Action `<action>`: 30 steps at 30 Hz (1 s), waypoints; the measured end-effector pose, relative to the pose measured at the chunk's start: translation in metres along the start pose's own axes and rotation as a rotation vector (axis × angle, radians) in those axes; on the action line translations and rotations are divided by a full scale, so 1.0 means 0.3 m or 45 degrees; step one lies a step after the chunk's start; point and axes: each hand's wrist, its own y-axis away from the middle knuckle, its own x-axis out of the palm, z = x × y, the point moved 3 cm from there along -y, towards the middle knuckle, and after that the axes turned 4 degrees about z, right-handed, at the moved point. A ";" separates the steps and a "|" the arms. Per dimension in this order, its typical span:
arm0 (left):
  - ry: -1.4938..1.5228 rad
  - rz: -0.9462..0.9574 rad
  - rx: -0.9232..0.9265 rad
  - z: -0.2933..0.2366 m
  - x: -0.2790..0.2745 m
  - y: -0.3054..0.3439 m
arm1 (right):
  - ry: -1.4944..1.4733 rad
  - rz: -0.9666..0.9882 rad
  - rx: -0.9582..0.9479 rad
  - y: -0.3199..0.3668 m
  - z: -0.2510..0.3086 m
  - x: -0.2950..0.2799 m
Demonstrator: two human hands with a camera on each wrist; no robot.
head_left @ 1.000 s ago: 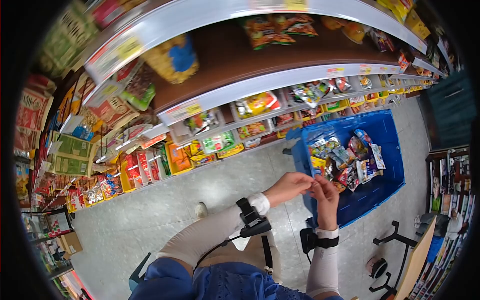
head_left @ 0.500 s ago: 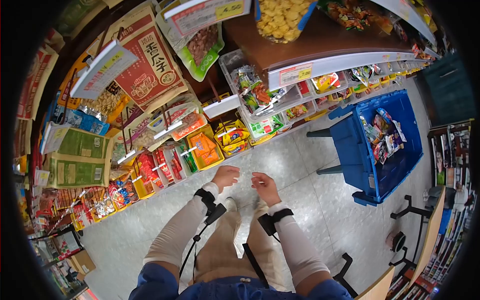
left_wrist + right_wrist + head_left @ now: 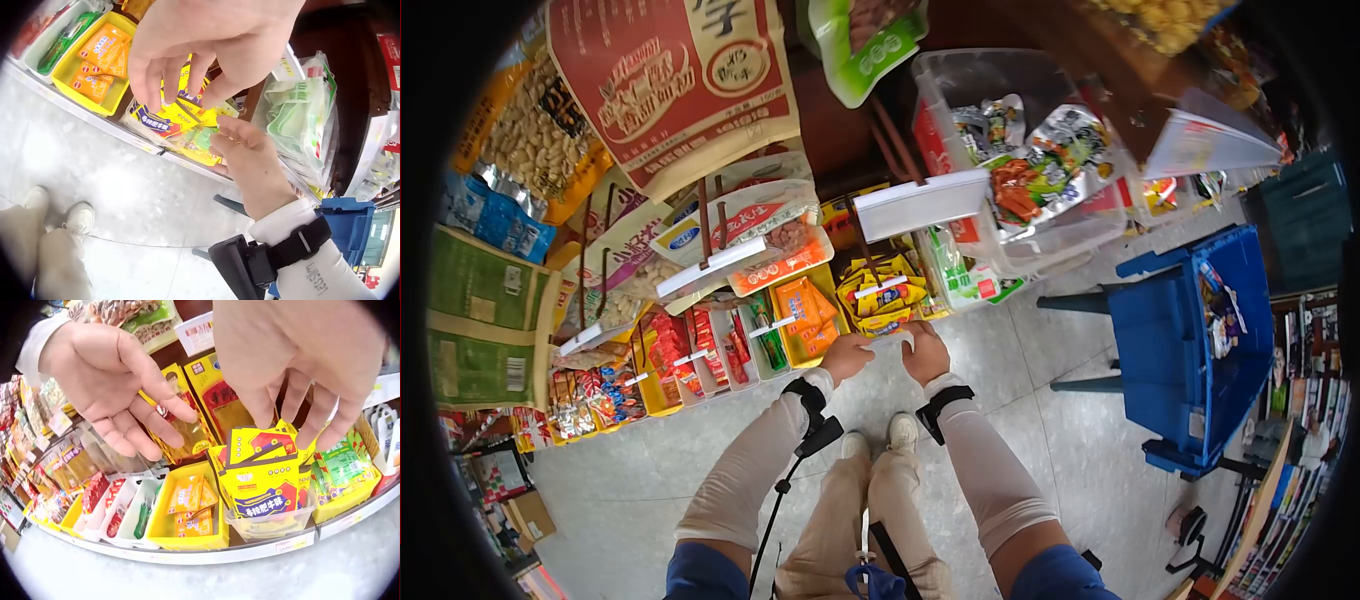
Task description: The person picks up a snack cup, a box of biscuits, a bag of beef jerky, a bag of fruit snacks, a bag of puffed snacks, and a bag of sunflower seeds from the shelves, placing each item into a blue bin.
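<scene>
Yellow snack packets [image 3: 265,490] stand in a clear plastic box [image 3: 275,526] at the shelf's front. My left hand [image 3: 215,47] is just over these packets in the left wrist view, fingers apart and loosely bent. In the right wrist view the same left hand [image 3: 115,387] shows its palm, with nothing in it. My right hand [image 3: 300,362] hangs above the packets with its fingers loosely bent downward. From the left wrist view, my right hand [image 3: 253,165] has its fingertips right at the box's side. In the head view both hands are at the low shelf edge.
Left of the box is a yellow bin [image 3: 222,531] of orange packets [image 3: 190,503]; a yellow bin of green packets [image 3: 344,465] stands right of it. Price-tag hooks [image 3: 920,200] jut out above. A blue crate [image 3: 1190,350] with snacks stands at the right.
Both hands have left the blue crate, where they met at its edge, and moved left to the low shelf with the yellow packets. They have drawn apart, and the view has moved nearer the shelf.
</scene>
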 end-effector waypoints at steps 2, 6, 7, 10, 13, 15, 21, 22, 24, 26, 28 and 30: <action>0.012 -0.040 0.012 0.047 -0.004 -0.079 | 0.083 0.008 -0.047 -0.050 -0.028 0.054; -0.048 -0.254 0.210 0.111 -0.001 -0.207 | 0.248 0.104 -0.047 -0.116 -0.060 0.130; -0.045 -0.261 0.213 0.131 0.002 -0.229 | 0.249 0.104 -0.055 -0.127 -0.060 0.140; -0.164 -0.433 0.325 0.119 -0.007 -0.236 | 0.306 0.140 -0.075 -0.149 -0.079 0.181; -0.033 -0.386 0.289 0.128 -0.011 -0.251 | 0.373 0.131 -0.089 -0.159 -0.103 0.222; -0.139 -0.359 0.278 0.129 -0.009 -0.257 | 0.426 0.175 -0.046 -0.163 -0.115 0.241; -0.323 -0.419 0.193 0.130 -0.003 -0.227 | 0.300 0.143 -0.063 -0.143 -0.106 0.228; -0.323 -0.412 0.187 0.131 -0.004 -0.215 | 0.300 0.149 -0.056 -0.129 -0.098 0.216; -0.327 -0.335 0.166 0.130 -0.005 -0.188 | 0.208 0.110 -0.063 -0.100 -0.055 0.164; -0.359 -0.341 0.175 0.103 -0.001 -0.125 | 0.143 0.068 -0.129 -0.058 -0.005 0.094; -0.393 -0.344 0.184 0.076 0.006 -0.057 | 0.065 0.048 -0.235 -0.007 0.058 -0.002; -0.483 -0.381 0.365 0.040 0.016 0.025 | 0.003 0.015 -0.280 0.050 0.122 -0.110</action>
